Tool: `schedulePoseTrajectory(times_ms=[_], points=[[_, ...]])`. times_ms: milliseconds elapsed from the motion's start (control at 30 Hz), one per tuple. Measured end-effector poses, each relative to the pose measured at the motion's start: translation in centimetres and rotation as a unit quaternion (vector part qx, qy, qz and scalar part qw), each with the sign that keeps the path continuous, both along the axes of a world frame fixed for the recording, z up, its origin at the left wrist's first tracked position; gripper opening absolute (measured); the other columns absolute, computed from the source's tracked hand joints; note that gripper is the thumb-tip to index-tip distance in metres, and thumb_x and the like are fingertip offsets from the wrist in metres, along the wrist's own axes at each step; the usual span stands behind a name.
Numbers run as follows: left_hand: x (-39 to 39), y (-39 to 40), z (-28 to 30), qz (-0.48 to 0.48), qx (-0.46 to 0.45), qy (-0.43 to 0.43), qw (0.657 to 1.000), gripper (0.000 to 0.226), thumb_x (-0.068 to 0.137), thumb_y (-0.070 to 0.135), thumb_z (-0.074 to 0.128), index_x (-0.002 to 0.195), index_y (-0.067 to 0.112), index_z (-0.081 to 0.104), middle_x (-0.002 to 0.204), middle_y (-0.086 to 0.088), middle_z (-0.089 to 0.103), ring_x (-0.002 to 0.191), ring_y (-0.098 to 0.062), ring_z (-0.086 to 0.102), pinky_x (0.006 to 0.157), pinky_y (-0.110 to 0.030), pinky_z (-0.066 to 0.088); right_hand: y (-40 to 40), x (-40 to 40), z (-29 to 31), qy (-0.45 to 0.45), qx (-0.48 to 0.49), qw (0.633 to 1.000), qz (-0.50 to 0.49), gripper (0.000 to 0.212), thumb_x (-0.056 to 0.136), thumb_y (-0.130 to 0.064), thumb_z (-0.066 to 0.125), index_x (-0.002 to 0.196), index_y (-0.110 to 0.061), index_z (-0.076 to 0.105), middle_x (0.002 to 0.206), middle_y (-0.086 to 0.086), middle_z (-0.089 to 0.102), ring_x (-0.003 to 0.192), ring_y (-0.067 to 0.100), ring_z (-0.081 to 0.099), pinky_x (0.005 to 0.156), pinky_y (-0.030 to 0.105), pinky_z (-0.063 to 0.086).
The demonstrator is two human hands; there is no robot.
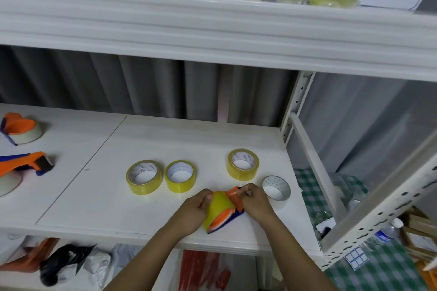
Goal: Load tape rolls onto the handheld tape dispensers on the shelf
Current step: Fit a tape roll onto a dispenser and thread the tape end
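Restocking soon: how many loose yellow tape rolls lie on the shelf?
3: two side by side, one farther right. A fourth sits on the held dispenser.

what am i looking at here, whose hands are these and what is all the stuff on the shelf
There is no machine here. A person wears a camera on the head, so this one picture looks down at their own two bare hands. The left hand and the right hand both grip an orange and blue tape dispenser with a yellow roll on it, at the front of a white shelf. Behind it lie three loose yellow tape rolls and one bare cardboard core. At the far left are two more dispensers, each seemingly holding a pale roll.
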State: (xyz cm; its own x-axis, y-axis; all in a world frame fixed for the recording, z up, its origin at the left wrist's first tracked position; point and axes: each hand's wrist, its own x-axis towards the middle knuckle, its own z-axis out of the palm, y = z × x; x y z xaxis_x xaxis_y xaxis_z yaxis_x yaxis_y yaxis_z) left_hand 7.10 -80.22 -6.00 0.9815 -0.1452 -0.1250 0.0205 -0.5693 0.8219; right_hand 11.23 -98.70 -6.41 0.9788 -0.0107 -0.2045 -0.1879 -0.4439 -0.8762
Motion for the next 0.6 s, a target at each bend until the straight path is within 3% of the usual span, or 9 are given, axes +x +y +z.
schedulePoseTrajectory(times_ms=[67, 200, 267, 367, 500, 600], points=[[-0.3, 0.0, 0.3, 0.009, -0.002, -0.006, 1.0, 0.028, 0.101, 0.034, 0.033, 0.116, 0.024, 0.055, 0.111, 0.007, 0.06, 0.101, -0.008, 0.053, 0.082, -0.019, 0.034, -0.1, 0.0, 0.0, 0.026, 0.015, 1.0, 0.009, 0.02, 0.088, -0.004, 0.045, 0.075, -0.013, 0.058, 0.076, -0.001, 0.06, 0.074, 0.014, 0.056, 0.059, 0.019, 0.042], [-0.8, 0.4, 1.1, 0.0, 0.014, -0.029, 0.999, 0.02, 0.095, 0.05, 0.038, 0.087, 0.036, 0.05, 0.081, 0.01, 0.057, 0.079, -0.01, 0.053, 0.078, -0.03, 0.044, 0.0, -0.3, 0.1, 0.014, 0.013, 1.0, 0.015, 0.021, 0.089, -0.003, 0.045, 0.076, -0.014, 0.058, 0.075, -0.003, 0.06, 0.075, 0.014, 0.055, 0.061, 0.019, 0.041], [-1.1, 0.5, 1.5, -0.013, 0.069, -0.039, 0.997, 0.029, 0.086, 0.061, 0.046, 0.099, 0.035, 0.049, 0.09, 0.011, 0.057, 0.083, -0.009, 0.053, 0.074, -0.031, 0.044, 0.4, -0.5, 0.2, 0.004, 0.015, 1.0, 0.02, 0.024, 0.091, -0.005, 0.046, 0.073, -0.018, 0.057, 0.075, -0.004, 0.061, 0.076, 0.015, 0.056, 0.064, 0.021, 0.043], [-1.2, 0.3, 1.7, -0.013, 0.146, -0.078, 0.986, 0.062, 0.077, 0.068, 0.055, 0.128, 0.036, 0.038, 0.119, 0.014, 0.051, 0.108, -0.01, 0.049, 0.077, -0.028, 0.041, 1.0, -0.7, 0.6, -0.032, -0.002, 0.999, 0.029, 0.029, 0.089, -0.007, 0.048, 0.068, -0.024, 0.058, 0.078, -0.004, 0.065, 0.083, 0.019, 0.06, 0.074, 0.029, 0.049], [-1.1, 0.2, 1.7, -0.034, 0.196, -0.12, 0.973, 0.059, 0.077, 0.062, 0.06, 0.125, 0.036, 0.038, 0.12, 0.01, 0.052, 0.108, -0.012, 0.05, 0.075, -0.03, 0.046, 1.3, -0.8, 0.7, -0.084, -0.059, 0.994, 0.027, 0.029, 0.086, -0.005, 0.049, 0.068, -0.027, 0.05, 0.102, 0.01, 0.058, 0.106, 0.028, 0.052, 0.094, 0.045, 0.044], [-0.6, 0.4, 1.7, -0.03, 0.189, -0.119, 0.974, 0.055, 0.075, 0.055, 0.065, 0.12, 0.035, 0.039, 0.117, 0.011, 0.054, 0.1, -0.011, 0.053, 0.069, -0.027, 0.044, 1.3, -1.0, 0.6, -0.096, -0.037, 0.994, 0.027, 0.029, 0.088, -0.003, 0.049, 0.069, -0.025, 0.049, 0.101, 0.011, 0.053, 0.103, 0.025, 0.05, 0.09, 0.042, 0.043]])
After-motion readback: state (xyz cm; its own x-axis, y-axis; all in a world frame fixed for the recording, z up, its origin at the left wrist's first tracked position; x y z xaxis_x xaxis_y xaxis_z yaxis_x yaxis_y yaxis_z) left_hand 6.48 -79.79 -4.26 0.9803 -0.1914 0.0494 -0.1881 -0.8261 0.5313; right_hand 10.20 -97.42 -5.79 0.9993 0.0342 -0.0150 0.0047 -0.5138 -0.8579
